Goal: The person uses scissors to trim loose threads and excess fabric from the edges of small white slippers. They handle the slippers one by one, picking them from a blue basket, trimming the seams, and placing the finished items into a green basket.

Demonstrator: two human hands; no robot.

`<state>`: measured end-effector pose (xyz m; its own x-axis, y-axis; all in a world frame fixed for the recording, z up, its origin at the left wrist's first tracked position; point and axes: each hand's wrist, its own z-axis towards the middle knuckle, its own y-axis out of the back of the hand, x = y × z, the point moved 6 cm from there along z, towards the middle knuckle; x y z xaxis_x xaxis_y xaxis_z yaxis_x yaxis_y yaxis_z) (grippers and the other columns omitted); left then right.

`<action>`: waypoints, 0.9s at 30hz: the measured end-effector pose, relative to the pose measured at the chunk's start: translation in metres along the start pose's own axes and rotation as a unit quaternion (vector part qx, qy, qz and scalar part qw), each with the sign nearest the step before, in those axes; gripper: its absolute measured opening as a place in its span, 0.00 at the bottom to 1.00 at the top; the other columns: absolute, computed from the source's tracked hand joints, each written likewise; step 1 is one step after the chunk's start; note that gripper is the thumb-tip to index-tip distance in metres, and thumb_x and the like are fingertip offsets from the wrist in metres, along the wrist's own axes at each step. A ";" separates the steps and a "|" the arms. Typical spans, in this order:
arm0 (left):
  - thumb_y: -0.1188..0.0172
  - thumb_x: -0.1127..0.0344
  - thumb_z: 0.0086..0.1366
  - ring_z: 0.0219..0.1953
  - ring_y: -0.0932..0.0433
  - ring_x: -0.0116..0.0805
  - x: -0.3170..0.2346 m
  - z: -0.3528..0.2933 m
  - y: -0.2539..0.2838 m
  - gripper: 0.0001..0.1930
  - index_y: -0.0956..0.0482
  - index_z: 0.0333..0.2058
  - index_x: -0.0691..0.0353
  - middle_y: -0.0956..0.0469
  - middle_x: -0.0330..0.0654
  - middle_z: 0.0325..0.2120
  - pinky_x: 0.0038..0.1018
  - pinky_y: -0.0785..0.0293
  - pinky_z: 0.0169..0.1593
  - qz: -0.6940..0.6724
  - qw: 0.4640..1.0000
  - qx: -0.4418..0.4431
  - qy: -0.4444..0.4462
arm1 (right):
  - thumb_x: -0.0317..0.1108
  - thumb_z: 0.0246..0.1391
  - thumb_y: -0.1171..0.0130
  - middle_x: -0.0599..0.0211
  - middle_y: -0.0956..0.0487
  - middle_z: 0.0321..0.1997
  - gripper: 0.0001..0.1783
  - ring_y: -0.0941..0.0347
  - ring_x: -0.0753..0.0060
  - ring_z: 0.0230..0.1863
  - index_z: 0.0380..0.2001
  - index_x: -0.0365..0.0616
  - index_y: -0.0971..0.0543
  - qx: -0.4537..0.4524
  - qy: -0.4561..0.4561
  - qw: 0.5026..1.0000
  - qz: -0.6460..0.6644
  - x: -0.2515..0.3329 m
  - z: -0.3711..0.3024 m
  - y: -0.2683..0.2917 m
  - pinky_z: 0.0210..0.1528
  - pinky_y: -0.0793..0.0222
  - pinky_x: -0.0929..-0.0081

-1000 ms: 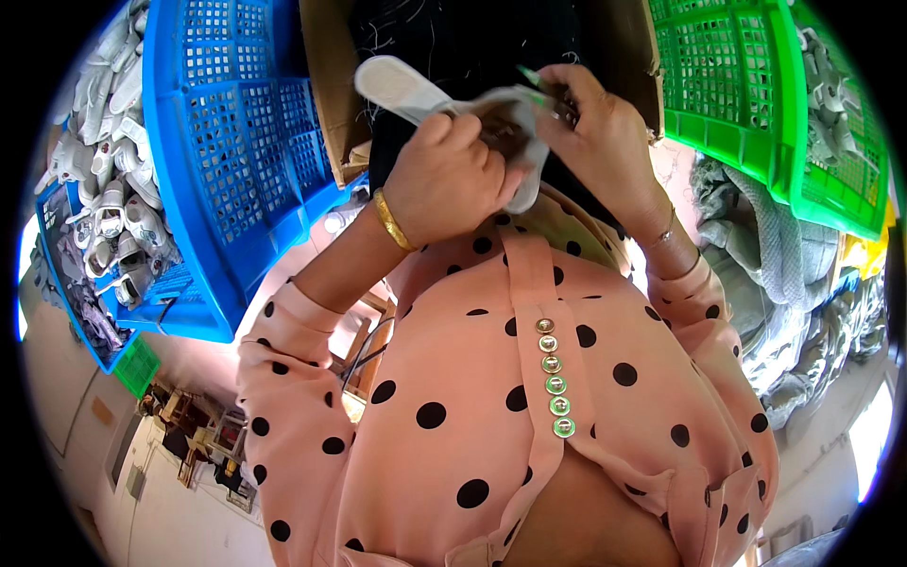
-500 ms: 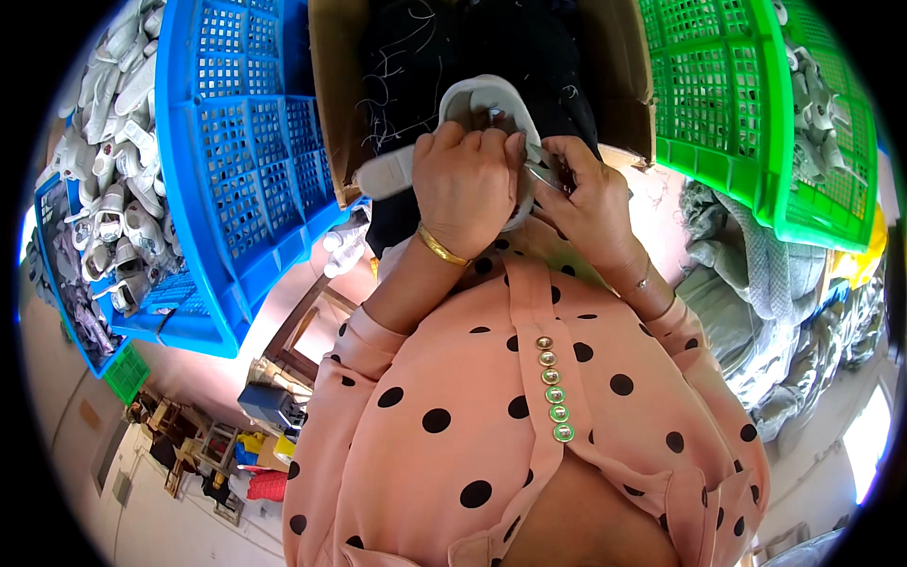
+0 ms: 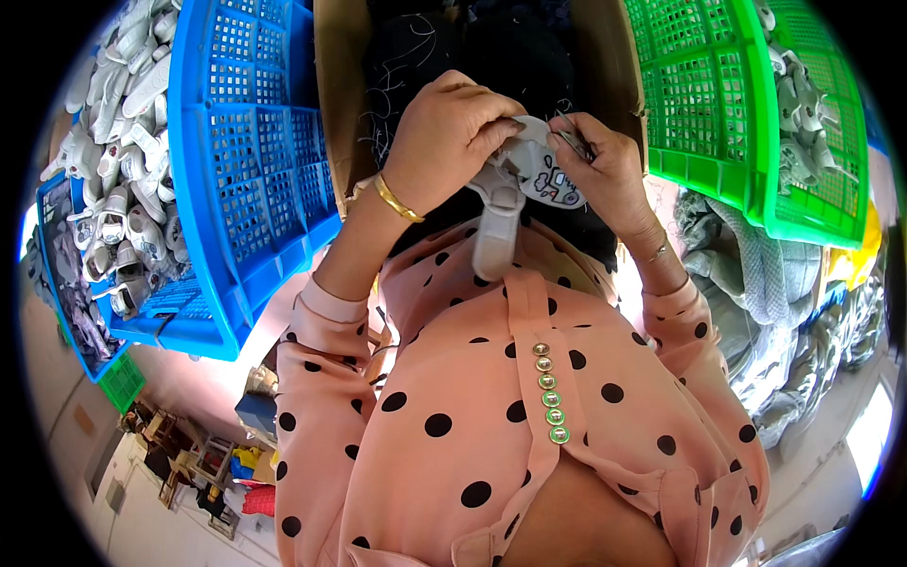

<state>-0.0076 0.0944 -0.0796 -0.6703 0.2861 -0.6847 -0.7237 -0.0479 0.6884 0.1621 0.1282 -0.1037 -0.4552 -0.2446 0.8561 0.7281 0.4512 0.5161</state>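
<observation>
A white shoe upper (image 3: pixel 543 165) with a coloured cartoon print hangs between my hands above my lap. Its light strap (image 3: pixel 498 231) dangles toward my shirt. My left hand (image 3: pixel 444 142) is closed, pinching the upper's edge between thumb and fingers. At the upper's other side is my right hand (image 3: pixel 605 170), closed around what look like small metal thread snips (image 3: pixel 576 144), mostly hidden by the fingers. The right thumb lies close against the printed part. Black cloth (image 3: pixel 402 57) strewn with loose white threads covers my lap.
A blue plastic crate (image 3: pixel 250 180) stands at left, with many white shoe uppers (image 3: pixel 132 180) piled beyond it. A green crate (image 3: pixel 704 113) with more uppers (image 3: pixel 803 113) is at right. Cardboard (image 3: pixel 337 94) flanks my lap. Grey fabric (image 3: pixel 756 255) is heaped at right.
The upper has been turned, so its print now shows and its strap points toward me instead of left. My left hand has moved up and left; my right hand has shifted slightly right.
</observation>
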 end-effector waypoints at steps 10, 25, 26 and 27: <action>0.40 0.70 0.64 0.34 0.23 0.22 -0.014 -0.076 -0.001 0.11 0.20 0.42 0.71 0.19 0.41 0.34 0.18 0.25 0.39 -0.442 0.809 0.126 0.367 | 0.35 0.48 0.34 0.63 0.23 0.23 0.17 0.23 0.62 0.25 0.40 0.43 0.25 0.150 0.067 0.986 0.004 0.033 -0.031 -0.014 0.28 0.28 0.73; 0.41 0.70 0.65 0.36 0.21 0.25 -0.022 -0.113 -0.015 0.13 0.22 0.44 0.74 0.19 0.44 0.35 0.21 0.22 0.42 -0.527 0.749 0.015 0.401 | 0.58 0.49 0.39 0.74 0.35 0.12 0.24 0.32 0.71 0.15 0.20 0.51 0.32 0.064 0.243 0.913 -0.320 0.063 -0.050 -0.007 0.16 0.40 0.73; 0.41 0.70 0.65 0.36 0.21 0.26 -0.023 -0.113 -0.015 0.13 0.22 0.44 0.74 0.19 0.44 0.35 0.21 0.22 0.42 -0.528 0.748 0.014 0.402 | 0.57 0.48 0.38 0.74 0.36 0.12 0.24 0.33 0.72 0.15 0.20 0.51 0.32 0.066 0.251 0.908 -0.329 0.065 -0.050 -0.007 0.16 0.40 0.74; 0.41 0.70 0.65 0.36 0.21 0.26 -0.024 -0.113 -0.014 0.13 0.22 0.44 0.74 0.19 0.45 0.35 0.21 0.22 0.42 -0.528 0.747 0.013 0.403 | 0.57 0.48 0.38 0.74 0.36 0.12 0.23 0.33 0.72 0.15 0.19 0.51 0.33 0.067 0.259 0.905 -0.330 0.066 -0.049 -0.007 0.16 0.40 0.74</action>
<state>0.0004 -0.0199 -0.1000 0.3843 -0.5182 -0.7641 -0.9224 -0.1811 -0.3411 0.1521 0.0663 -0.0491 -0.4419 -0.8526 0.2789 0.3014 0.1517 0.9414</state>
